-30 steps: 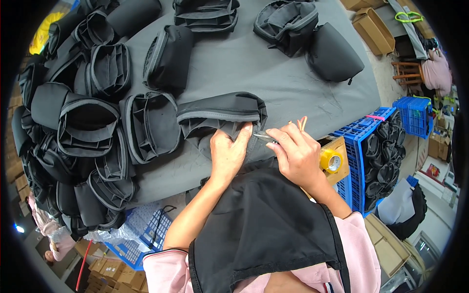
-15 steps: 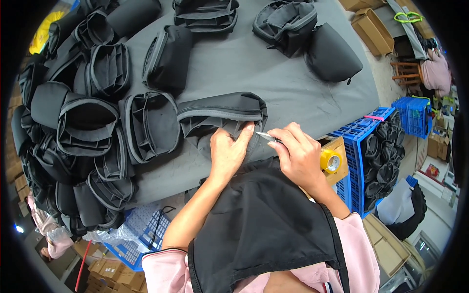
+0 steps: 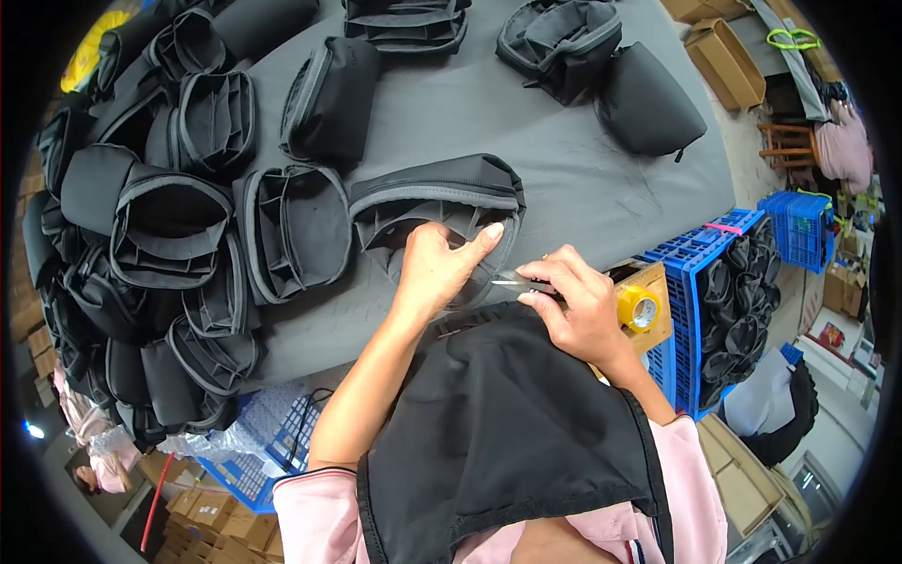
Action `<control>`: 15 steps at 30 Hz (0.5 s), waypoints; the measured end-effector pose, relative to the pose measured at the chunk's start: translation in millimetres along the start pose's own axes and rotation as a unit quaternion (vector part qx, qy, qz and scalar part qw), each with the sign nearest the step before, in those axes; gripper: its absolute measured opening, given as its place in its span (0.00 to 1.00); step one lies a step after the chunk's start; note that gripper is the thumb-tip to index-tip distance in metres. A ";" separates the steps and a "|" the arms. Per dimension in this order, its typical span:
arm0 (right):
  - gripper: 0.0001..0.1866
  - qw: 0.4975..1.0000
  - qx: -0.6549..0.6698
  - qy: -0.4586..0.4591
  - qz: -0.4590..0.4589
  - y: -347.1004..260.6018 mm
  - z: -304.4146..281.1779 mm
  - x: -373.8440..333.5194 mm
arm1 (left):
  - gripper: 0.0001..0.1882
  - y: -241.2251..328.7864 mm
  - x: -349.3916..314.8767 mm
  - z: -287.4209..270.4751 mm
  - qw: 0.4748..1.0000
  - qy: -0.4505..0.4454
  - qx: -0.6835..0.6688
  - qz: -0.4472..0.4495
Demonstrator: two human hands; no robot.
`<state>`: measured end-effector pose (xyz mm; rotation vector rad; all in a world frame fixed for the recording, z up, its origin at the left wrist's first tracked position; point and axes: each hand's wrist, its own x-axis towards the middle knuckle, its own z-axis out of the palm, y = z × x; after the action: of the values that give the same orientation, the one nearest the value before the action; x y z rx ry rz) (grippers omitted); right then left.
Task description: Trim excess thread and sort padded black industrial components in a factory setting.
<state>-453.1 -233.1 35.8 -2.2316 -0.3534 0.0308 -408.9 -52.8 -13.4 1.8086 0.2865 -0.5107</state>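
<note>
An open black zippered pouch [image 3: 442,179] with inner dividers lies at the near edge of the table, in front of me. My left hand [image 3: 437,268] grips its near side, thumb along the rim and the other fingers mostly hidden inside. Just to the right, my right hand [image 3: 578,301] is closed around a small pair of thread snips [image 3: 531,286]. Their pointed metal tips face left, beside the pouch's near right corner; whether they touch it I cannot tell.
Several similar pouches [image 3: 174,230] crowd the left of the grey-covered table [image 3: 442,113], with others along its far side. A yellow tape roll [image 3: 639,308] rests on a wooden surface at right. Beside it stands a blue crate [image 3: 691,329] packed with black pouches.
The snips and my right hand have come down toward me, away from the pouch's upper rim. My left thumb has lifted and points right. The pouch opening gapes wider.
</note>
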 end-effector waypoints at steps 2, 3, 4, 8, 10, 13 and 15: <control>0.12 1.000 -0.013 -0.001 -0.018 0.6 2.9 0.4 | 0.32 -1.0 0.3 0.5 1.000 0.003 -0.009 0.007; 0.12 0.999 -0.027 -0.002 -0.036 1.3 4.3 0.5 | 0.32 1.7 -0.6 -0.6 1.000 -0.001 -0.005 0.003; 0.12 0.999 -0.026 -0.003 -0.037 2.0 5.2 0.3 | 0.31 3.3 -1.7 -1.4 1.000 -0.004 -0.001 -0.002; 0.12 0.993 -0.077 0.004 -0.085 3.2 6.6 -1.0 | 0.30 5.2 -2.7 -2.2 1.000 -0.007 -0.012 0.010; 0.12 0.991 -0.095 0.003 -0.096 3.7 6.6 -2.9 | 0.30 11.4 -4.8 -3.9 0.999 -0.014 0.034 -0.019; 0.12 0.986 -0.107 0.028 -0.125 5.6 5.9 -7.7 | 0.29 18.4 -6.2 -6.3 0.999 -0.032 0.037 -0.016; 0.12 0.987 -0.099 0.041 -0.118 6.0 4.3 -10.5 | 0.29 11.4 -3.8 -5.4 0.999 -0.034 0.022 -0.005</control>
<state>-462.4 -236.1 27.4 -2.3630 -0.5959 -0.2308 -406.1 -50.8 -0.7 1.8287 0.2388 -0.5873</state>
